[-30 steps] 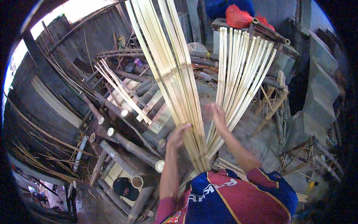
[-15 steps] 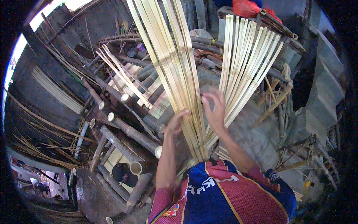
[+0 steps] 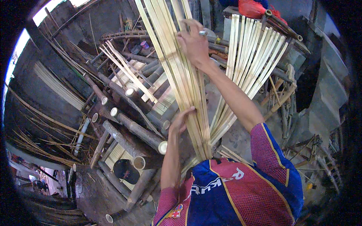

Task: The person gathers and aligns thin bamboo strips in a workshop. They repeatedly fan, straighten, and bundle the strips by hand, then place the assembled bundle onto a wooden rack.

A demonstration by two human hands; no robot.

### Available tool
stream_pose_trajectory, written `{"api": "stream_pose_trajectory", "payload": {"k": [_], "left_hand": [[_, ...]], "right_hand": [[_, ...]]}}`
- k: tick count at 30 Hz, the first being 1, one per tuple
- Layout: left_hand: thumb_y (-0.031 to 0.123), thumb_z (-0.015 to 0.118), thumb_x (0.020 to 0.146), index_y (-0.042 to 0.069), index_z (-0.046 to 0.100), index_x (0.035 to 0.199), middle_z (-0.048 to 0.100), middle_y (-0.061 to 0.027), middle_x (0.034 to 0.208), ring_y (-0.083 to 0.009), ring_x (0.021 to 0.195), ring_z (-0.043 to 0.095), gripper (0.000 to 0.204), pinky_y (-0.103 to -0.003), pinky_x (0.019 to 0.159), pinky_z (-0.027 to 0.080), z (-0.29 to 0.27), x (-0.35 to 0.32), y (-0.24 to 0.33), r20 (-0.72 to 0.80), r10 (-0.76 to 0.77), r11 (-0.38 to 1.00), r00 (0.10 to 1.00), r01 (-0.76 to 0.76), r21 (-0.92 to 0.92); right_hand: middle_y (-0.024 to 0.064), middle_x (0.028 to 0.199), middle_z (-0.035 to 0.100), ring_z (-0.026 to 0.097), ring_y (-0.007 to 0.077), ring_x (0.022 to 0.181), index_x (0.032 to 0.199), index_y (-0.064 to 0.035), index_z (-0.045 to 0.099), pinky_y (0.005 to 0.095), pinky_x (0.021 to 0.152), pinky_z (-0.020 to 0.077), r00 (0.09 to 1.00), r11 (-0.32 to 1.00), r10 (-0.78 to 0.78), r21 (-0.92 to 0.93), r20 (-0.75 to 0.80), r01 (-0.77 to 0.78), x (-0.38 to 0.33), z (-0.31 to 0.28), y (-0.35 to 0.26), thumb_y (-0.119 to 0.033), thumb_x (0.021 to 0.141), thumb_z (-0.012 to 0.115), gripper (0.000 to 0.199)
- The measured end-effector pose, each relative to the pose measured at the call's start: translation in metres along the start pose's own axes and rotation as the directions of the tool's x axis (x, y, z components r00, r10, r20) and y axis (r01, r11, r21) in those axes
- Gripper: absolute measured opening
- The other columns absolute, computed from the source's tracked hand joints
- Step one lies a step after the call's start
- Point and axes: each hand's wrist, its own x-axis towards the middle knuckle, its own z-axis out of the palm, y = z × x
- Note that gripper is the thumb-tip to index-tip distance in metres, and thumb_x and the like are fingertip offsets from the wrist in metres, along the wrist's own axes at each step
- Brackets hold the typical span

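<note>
A tall bundle of long, pale bamboo strips [image 3: 171, 69] stands in front of my body, fanning slightly toward the top. My left hand [image 3: 181, 121] is closed on its lower left side, the thumb lying across the strips. Higher up, my right hand [image 3: 194, 45], with a ring on one finger, has bent fingers around the strips at the bundle's right edge. Those fingertips are slightly blurred. To the right, a second fan of bamboo strips [image 3: 250, 64] leans outward with its ends spread, touched by neither hand.
A frame of thick bamboo poles [image 3: 137, 130] stands at left, with a dark cap [image 3: 126, 171] on slats inside it. More loose strips [image 3: 128, 71] lie beyond. A red plastic bag [image 3: 250, 8] sits on a bench at the back right. Thin sticks [image 3: 49, 145] pile up far left.
My right hand has moved up and away along the bundle, from beside its lower part to its upper right edge. My left hand stays at about the same place on the bundle.
</note>
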Motion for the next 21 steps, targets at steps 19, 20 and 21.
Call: {"api": "stream_pose_trajectory", "payload": {"k": [19, 20, 21], "left_hand": [[0.035, 0.065, 0.09, -0.004, 0.048, 0.137, 0.06, -0.0169, 0.131, -0.028, 0.119, 0.06, 0.064, -0.042, 0.102, 0.049, 0.009, -0.001, 0.006, 0.034, 0.0, 0.997, 0.999, -0.003, 0.075], [0.031, 0.066, 0.089, -0.004, 0.046, 0.139, 0.06, -0.0162, 0.131, -0.0277, 0.12, 0.059, 0.064, -0.041, 0.103, 0.048, 0.003, -0.003, 0.006, -0.001, -0.038, 0.998, 0.999, 0.038, 0.049], [0.027, 0.067, 0.088, -0.004, 0.044, 0.141, 0.06, -0.0155, 0.131, -0.0275, 0.121, 0.058, 0.065, -0.04, 0.105, 0.046, -0.002, -0.004, 0.004, -0.034, -0.079, 0.997, 0.996, 0.079, 0.021]], "right_hand": [[0.0098, 0.143, 0.044, 0.037, 0.0316, 0.136, 0.095, -0.0086, 0.067, 0.0513, 0.108, 0.0344, 0.969, 0.959, -0.077, -0.249, 0.237, 0.137, -0.03, -0.025, -0.008, -0.015, 0.083, 0.07, 0.014], [0.0103, 0.142, 0.044, 0.037, 0.0317, 0.136, 0.094, -0.0068, 0.066, 0.0509, 0.108, 0.0345, 0.967, 0.958, -0.125, -0.225, 0.223, 0.176, -0.029, -0.02, -0.007, -0.015, 0.083, 0.069, 0.014], [0.0109, 0.141, 0.044, 0.038, 0.0319, 0.136, 0.094, -0.005, 0.066, 0.0505, 0.109, 0.0347, 0.963, 0.955, -0.172, -0.204, 0.208, 0.215, -0.03, -0.015, -0.008, -0.015, 0.084, 0.069, 0.015]]}}
